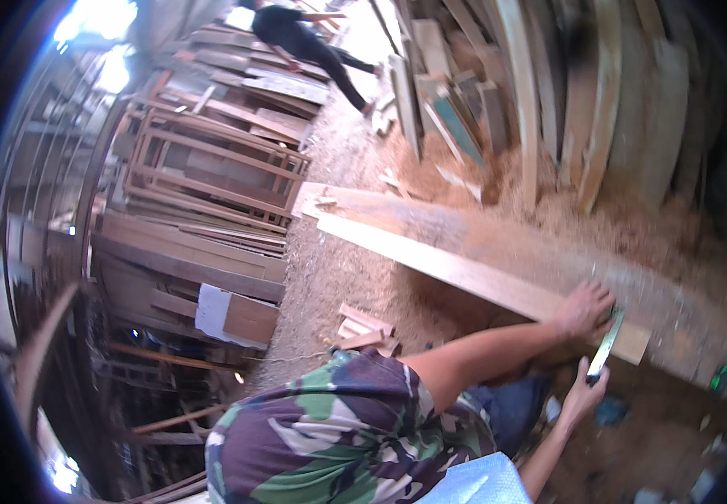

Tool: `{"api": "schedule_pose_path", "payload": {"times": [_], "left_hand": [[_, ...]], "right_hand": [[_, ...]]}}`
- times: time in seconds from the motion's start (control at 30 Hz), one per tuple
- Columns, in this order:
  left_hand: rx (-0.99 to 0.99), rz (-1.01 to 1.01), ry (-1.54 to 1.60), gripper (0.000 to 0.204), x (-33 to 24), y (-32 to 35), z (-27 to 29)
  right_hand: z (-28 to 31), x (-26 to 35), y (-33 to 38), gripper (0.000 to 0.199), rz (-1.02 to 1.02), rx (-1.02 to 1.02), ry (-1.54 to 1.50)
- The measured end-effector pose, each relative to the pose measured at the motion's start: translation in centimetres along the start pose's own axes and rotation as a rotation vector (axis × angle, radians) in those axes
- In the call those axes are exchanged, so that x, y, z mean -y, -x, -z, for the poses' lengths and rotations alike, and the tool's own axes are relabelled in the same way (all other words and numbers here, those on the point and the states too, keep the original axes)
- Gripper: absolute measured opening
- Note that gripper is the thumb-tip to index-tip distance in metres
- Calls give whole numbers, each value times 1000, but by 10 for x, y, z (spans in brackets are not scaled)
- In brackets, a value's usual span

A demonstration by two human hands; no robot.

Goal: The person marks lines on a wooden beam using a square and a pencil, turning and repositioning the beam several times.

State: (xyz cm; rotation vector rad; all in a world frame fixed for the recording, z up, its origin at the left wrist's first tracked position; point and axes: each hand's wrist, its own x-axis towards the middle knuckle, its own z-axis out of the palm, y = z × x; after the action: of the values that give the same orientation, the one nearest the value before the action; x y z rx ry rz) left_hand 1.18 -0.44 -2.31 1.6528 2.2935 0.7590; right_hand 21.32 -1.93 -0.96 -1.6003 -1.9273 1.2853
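The left hand (583, 307) lies flat and spread on the near end of a long wooden plank (464, 270), fingers splayed and pressing down on the wood rather than gripping it. The plank runs from that hand away to the far left, resting on a wider, sawdust-covered tabletop (548, 252) that slopes across the middle of the scene. Just near and to the right of the left hand, the right hand (583, 388) is closed around the lower end of a flat metal ruler (605, 346), a narrow pale strip that stands tilted upward, its upper end reaching the plank's near edge beside the left hand's fingers. The two hands are close together but not touching. Both bare forearms come up from the lower edge, the left one out of a short camouflage sleeve (346, 428).

Sawdust (346, 277) covers the floor all around the tabletop. A few small wood offcuts (363, 329) lie in it to the left of the person's arm. Further left stands a stack of wooden frames (212, 168) and flat boards. On the far right, many tall boards (598, 92) lean upright against the wall. At the far end of the workshop, another person in dark clothes (304, 38) bends over a pile of timber, well apart from the plank. A small green thing (723, 376) lies at the right end of the tabletop; its kind cannot be told.
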Motion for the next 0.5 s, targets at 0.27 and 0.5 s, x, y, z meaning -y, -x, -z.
{"api": "schedule_pose_path", "payload": {"times": [0.27, 0.5], "left_hand": [[-36, 6, -111, 116, 66, 109, 59], [336, 91, -841, 70, 202, 213, 157]], "right_hand": [[48, -66, -22, 35, 98, -264, -65], [53, -16, -80, 47, 83, -378, -142]]}}
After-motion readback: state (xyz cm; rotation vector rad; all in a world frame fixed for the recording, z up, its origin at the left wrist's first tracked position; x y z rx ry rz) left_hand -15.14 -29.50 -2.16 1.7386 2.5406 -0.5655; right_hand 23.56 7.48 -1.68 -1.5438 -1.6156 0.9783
